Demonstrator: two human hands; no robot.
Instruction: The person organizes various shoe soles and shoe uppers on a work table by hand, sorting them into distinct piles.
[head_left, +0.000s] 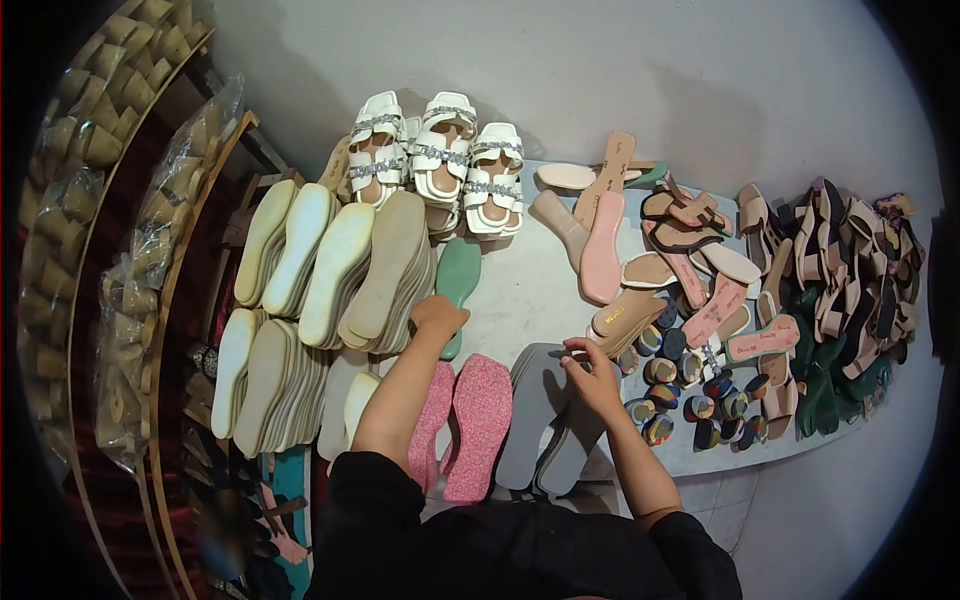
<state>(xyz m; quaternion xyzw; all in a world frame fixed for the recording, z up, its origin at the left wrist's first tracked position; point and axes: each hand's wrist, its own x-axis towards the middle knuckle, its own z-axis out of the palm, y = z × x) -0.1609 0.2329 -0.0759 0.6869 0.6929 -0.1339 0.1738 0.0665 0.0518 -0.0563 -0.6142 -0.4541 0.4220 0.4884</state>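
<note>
Black short sleeves [378, 490] sit by the near edge of the pale table [520, 285]. Over the green shoe-shaped sole [460, 268] curls the left hand [438, 318], its grip impossible to tell; the right hand [594, 378], fingers apart, is at the flat grey soles [530, 425]. Pink speckled soles [479, 430] lie between, white strappy sandals [442, 150] along the far edge.
</note>
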